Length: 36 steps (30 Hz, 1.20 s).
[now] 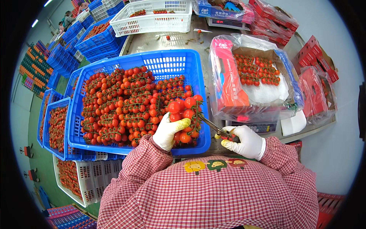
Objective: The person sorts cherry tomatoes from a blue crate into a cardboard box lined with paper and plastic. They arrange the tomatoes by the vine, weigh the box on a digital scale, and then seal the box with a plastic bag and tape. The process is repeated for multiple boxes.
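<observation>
My left hand (168,132), in a white glove with yellow-stained fingertips, holds up a truss of cherry tomatoes (185,137) over the near right corner of a blue plastic crate (192,57). Many tomato trusses (120,106) are heaped inside that crate. In my right hand (248,142), gloved the same way, is a pair of small red-handled snips (213,125). Their blades point left and reach the green stem on the truss's right side; whether they touch it I cannot tell. My palm and fingers partly hide the handles.
Right of the crate, a plastic-lined cardboard box (224,86) holding a few trusses on white paper sits on a digital scale (261,128). A white crate (151,24) stands behind. Stacked red cartons (274,20) line the right; tomato-filled crates (58,128) flank the left. Loose tomatoes (167,37) lie on the metal table (174,44).
</observation>
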Available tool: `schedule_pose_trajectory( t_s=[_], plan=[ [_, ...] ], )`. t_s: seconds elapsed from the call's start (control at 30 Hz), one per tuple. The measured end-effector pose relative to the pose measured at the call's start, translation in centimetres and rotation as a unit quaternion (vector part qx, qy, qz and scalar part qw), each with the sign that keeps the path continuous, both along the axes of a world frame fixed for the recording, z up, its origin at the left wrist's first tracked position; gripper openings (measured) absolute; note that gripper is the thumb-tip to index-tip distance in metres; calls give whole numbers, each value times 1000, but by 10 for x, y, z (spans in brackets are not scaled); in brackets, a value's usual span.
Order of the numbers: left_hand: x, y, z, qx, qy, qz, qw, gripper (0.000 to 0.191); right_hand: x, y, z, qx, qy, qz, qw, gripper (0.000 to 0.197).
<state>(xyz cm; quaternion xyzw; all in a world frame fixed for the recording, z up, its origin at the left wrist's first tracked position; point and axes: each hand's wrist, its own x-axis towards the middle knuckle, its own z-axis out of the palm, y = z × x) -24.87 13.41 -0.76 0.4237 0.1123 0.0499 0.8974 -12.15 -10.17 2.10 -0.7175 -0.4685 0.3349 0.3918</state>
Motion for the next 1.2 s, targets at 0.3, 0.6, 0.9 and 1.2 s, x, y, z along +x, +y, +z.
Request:
schedule_pose_trajectory(
  t_s=[0.3, 0.6, 0.9, 1.2],
  plan=[
    [1, -1, -2, -15, 56, 17, 998, 59, 0, 7, -1, 8, 21, -12, 1000, 33],
    [1, -4, -6, -12, 23, 8, 1000, 55, 1, 7, -9, 8, 53, -23, 998, 34],
    [0, -4, -15, -12, 30, 3, 999, 65, 1, 7, -3, -17, 50, -11, 999, 33],
    [0, -8, -17, -18, 4, 11, 1000, 52, -2, 8, -9, -20, 39, -8, 999, 32]
  ],
)
